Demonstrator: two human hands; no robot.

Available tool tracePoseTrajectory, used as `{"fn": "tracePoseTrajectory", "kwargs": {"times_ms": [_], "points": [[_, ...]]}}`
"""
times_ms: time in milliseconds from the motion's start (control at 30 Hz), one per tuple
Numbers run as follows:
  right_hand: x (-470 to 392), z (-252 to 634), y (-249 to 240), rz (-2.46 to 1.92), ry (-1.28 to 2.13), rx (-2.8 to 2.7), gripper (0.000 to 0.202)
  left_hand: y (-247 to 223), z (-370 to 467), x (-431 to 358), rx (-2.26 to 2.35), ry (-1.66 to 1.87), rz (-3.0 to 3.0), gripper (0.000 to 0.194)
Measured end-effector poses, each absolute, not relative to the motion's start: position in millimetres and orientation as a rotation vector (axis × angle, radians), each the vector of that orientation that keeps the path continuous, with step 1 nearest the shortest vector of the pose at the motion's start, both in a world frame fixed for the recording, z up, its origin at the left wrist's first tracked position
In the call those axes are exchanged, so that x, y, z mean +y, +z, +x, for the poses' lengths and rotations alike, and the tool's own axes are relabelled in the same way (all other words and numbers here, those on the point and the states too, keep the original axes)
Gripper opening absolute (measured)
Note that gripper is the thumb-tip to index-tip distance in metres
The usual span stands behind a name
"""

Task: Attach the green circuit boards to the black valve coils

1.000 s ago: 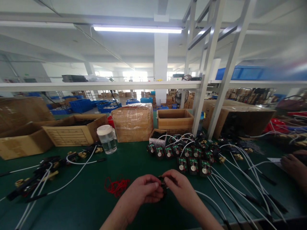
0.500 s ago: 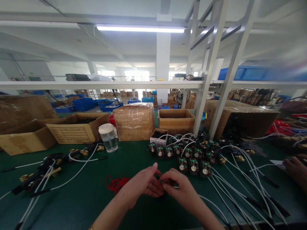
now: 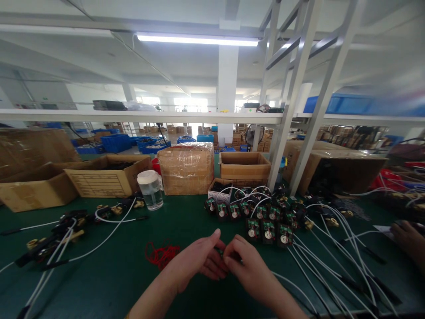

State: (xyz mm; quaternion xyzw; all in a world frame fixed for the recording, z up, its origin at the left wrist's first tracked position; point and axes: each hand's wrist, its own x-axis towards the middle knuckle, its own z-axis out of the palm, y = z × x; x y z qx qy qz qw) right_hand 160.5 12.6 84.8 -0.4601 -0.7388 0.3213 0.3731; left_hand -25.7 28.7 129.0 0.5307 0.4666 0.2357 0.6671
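Observation:
My left hand (image 3: 202, 259) is closed, its thumb up and its fingers curled round a small dark part with a bit of green (image 3: 220, 251), mostly hidden by the fingers. My right hand (image 3: 247, 266) meets it from the right, thumb and fingertips pinched together against that part. What the pinch holds is too small to make out. Left of my hands lies a tangle of red wires (image 3: 162, 255). Just beyond my right hand stand black housings with green circuit boards (image 3: 268, 231), several in rows.
White cables (image 3: 318, 270) with black ends spread over the right of the green table (image 3: 122, 274). Brass-fitted units (image 3: 49, 239) lie at left. A water jug (image 3: 150, 190) and cardboard boxes (image 3: 186, 170) line the back. Another person's hand (image 3: 410, 235) is at far right.
My right hand's fingers have drawn closer into a pinch and shifted slightly. The left hand has barely turned, still around the dark part. The things on the table lie as before.

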Motion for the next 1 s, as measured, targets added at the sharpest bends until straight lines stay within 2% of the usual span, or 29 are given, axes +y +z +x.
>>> {"fn": "tracePoseTrajectory", "kwargs": {"times_ms": [200, 433, 533, 767, 867, 1000], "points": [[22.1, 159.5, 97.2, -1.395, 0.983, -1.628, 0.007, 112.9, -32.7, 30.1, 1.085, 0.639, 1.243, 0.071], [55.7, 151.9, 82.6, -1.466, 1.032, -1.471, 0.006, 98.7, -27.6, 58.0, 1.239, 0.600, 1.186, 0.078], [57.9, 151.7, 77.9, -1.450, 1.034, -1.466, 0.007, 104.3, -27.0, 57.2, 1.294, 0.610, 1.267, 0.069], [40.1, 158.2, 81.5, -1.411, 1.049, -1.480, 0.008, 108.4, -28.1, 37.8, 1.276, 0.624, 1.567, 0.027], [27.0, 160.8, 86.1, -1.389, 1.043, -1.485, 0.009, 109.1, -26.9, 27.0, 1.305, 0.620, 1.602, 0.019], [7.2, 162.7, 92.4, -1.365, 1.106, -1.464, 0.008, 110.4, -27.7, 12.6, 1.337, 0.644, 1.634, 0.018]]}}
